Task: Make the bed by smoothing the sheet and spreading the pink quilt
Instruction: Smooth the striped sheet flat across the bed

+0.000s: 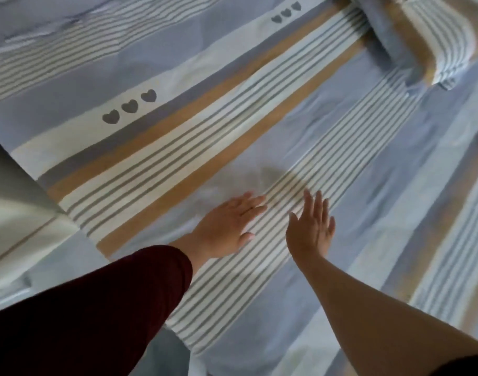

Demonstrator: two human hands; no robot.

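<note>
The striped sheet [232,131] is spread over the bed, a bit wrinkly toward the pillow [422,36]. Well short of the pillow, the left hand [227,226], dark red sleeve [96,308], lies flat on it. The right hand [311,229] is just beside, fingers straight, both gripping nothing.

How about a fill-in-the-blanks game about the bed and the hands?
The dark red sleeve covers the ____ arm.
The grey shapes printed on the sheet are ____.
Each row has ____ of them.
The left hand and right hand rest on the sheet, holding ____.
Missing words: left, hearts, three, nothing.
</note>
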